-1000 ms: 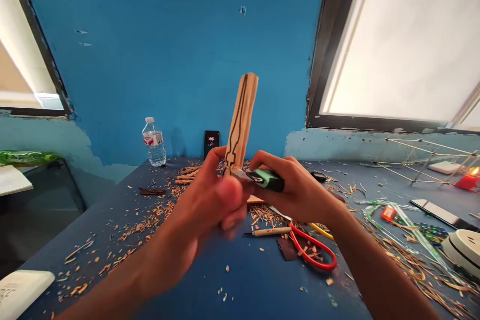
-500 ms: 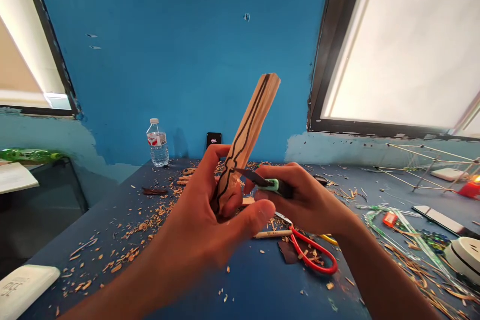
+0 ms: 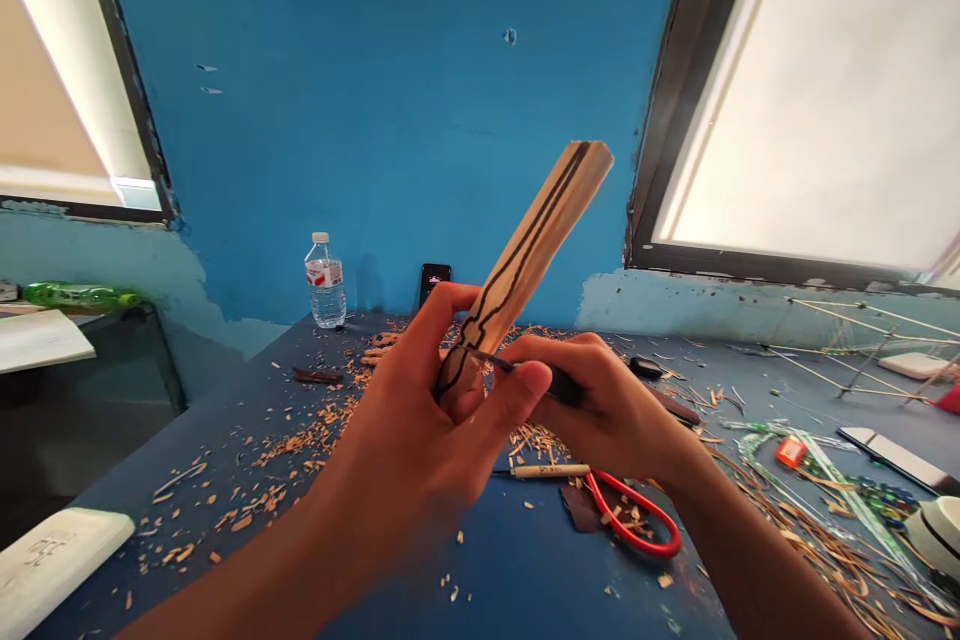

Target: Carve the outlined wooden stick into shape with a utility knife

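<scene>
A: Two hands meet in the middle, above the blue table (image 3: 480, 580). The left hand (image 3: 420, 440) comes up from the lower left, forearm angled inward, and wraps the lower end of a wooden stick (image 3: 525, 260).

B: How does the stick sit?

A: Tilted, its free end leaning up and to the right against the blue wall. Dark lines run along its face. The left fingers (image 3: 442, 315) curl closed around its base, and the thumb stretches across toward the other hand.

B: And the right hand (image 3: 607, 410)?

A: It enters from the lower right, wrist bent inward, fingers clenched around a carving knife (image 3: 536, 375) with a dark handle. The blade points left and its tip touches the stick just above the left hand's grip.

B: What lies around them?

A: Wood shavings (image 3: 300, 440) scattered over the table, red-handled scissors (image 3: 634, 520) and a small wooden-handled tool (image 3: 544, 471) just below the hands, and a water bottle (image 3: 325, 280) by the wall.
</scene>
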Motion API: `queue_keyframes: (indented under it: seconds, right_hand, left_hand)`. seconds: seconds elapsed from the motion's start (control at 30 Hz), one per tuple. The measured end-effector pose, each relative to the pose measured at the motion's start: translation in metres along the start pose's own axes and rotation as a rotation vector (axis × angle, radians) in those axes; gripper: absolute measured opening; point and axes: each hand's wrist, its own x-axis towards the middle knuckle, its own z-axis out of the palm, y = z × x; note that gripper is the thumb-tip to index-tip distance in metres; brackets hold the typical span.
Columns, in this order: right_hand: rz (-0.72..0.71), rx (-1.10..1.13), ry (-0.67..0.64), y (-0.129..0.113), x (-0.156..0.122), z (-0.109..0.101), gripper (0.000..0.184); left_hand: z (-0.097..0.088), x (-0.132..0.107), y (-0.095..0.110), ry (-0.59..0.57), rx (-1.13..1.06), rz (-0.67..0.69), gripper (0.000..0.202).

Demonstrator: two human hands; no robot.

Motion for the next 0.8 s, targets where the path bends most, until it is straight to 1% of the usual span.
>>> queue_keyframes:
  seconds: [0.1,0.23,0.4,0.53,0.6,0.67,0.73,0.8]
  right_hand:
    - [-0.003,0.012,0.017,-0.004,0.001,0.003,0.007]
    - [-0.005,-0.020,0.060,-0.006,0.001,0.008,0.004]
    - [0.035,0.029,-0.036,-0.002,-0.004,0.011,0.017]
    - [0.052,0.069,-0.082,-0.002,-0.006,0.009,0.023]
    - [0.072,0.128,-0.141,-0.002,-0.005,0.007,0.021]
    - [0.094,0.222,-0.205,0.000,-0.002,0.006,0.021]
    - [0.091,0.315,-0.252,0.003,0.001,0.006,0.022]
    - [0.039,0.367,-0.269,0.006,0.003,0.006,0.021]
  left_hand:
    - [-0.001,-0.001,-0.002,0.028,0.044,0.061,0.031]
    - [-0.004,-0.001,-0.008,0.096,0.178,0.164,0.025]
    - [-0.008,-0.001,-0.011,0.061,0.341,0.315,0.017]
    - [-0.011,0.001,-0.011,0.050,0.434,0.382,0.014]
    - [-0.012,0.003,-0.011,0.017,0.434,0.394,0.012]
    - [-0.012,0.004,-0.011,-0.017,0.403,0.372,0.010]
    - [-0.011,0.005,-0.009,-0.038,0.354,0.315,0.013]
    - [-0.012,0.005,-0.005,-0.031,0.321,0.238,0.020]
